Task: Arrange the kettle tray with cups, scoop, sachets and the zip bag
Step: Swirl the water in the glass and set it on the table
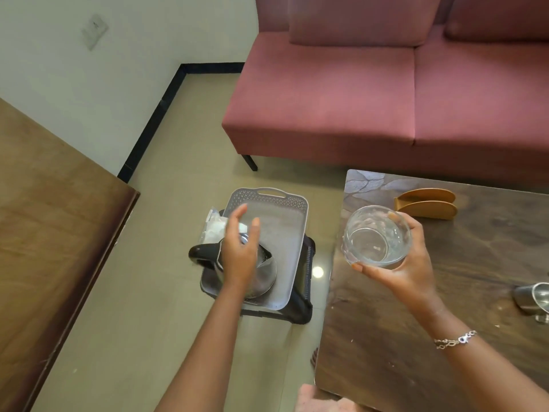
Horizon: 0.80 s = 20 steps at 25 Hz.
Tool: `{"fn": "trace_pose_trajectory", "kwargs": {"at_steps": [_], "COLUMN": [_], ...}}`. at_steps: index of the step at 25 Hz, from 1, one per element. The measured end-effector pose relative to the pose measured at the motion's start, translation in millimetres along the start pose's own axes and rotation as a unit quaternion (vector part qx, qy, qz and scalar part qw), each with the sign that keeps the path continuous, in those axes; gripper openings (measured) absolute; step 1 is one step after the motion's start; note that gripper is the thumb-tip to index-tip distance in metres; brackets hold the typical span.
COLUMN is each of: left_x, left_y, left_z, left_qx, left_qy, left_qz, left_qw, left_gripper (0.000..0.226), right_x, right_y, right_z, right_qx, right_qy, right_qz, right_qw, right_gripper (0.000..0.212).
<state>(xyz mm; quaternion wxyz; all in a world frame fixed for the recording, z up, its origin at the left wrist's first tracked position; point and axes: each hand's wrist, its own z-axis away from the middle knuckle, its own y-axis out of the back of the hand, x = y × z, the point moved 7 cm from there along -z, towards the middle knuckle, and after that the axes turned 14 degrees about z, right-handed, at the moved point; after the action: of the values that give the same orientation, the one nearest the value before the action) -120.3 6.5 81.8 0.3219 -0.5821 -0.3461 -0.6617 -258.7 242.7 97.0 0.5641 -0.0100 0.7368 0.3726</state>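
Over the dark table [386,337], the right hand [407,263] curls round a clear glass cup [375,236]. Left of it, the left hand [240,251], fingers loosely spread, is above the kettle [266,272] standing at the near end of the grey tray [282,221] on a black stool [304,295]. A zip bag [212,228] lies beside the tray's far left edge.

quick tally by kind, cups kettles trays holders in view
cups: 2, a glass cup and a steel cup
kettles: 1
trays: 1
wooden holders: 1
total: 5
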Motion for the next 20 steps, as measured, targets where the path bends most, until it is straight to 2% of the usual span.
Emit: {"fn": "trace_pose_trajectory", "kwargs": {"at_steps": [3, 6, 9, 17, 20], "left_x": [29, 39, 39, 38, 27], "left_y": [-83, -147, -188, -299, -349], "left_z": [40, 82, 108, 162, 177], "left_qx": [-0.153, -0.258, -0.286, -0.319, -0.33], "left_qy": [0.072, 0.122, 0.156, 0.18, 0.192], "left_qz": [0.108, 0.144, 0.143, 0.158, 0.164], "left_qw": [0.98, 0.947, 0.935, 0.917, 0.909], "left_gripper": [0.053, 0.08, 0.094, 0.097, 0.101], "right_x": [2, 14, 31, 102, 140], "right_y": [14, 37, 62, 159, 197], "right_z": [-1, -1, -1, 8, 10], "right_qx": [0.005, 0.015, 0.008, 0.001, 0.026], "right_qy": [0.012, 0.016, 0.016, -0.012, -0.033], "right_qz": [-0.007, -0.021, -0.035, -0.037, -0.014], "right_qw": [1.0, 1.0, 0.999, 0.999, 0.999], "right_gripper": [0.093, 0.092, 0.087, 0.085, 0.084]}}
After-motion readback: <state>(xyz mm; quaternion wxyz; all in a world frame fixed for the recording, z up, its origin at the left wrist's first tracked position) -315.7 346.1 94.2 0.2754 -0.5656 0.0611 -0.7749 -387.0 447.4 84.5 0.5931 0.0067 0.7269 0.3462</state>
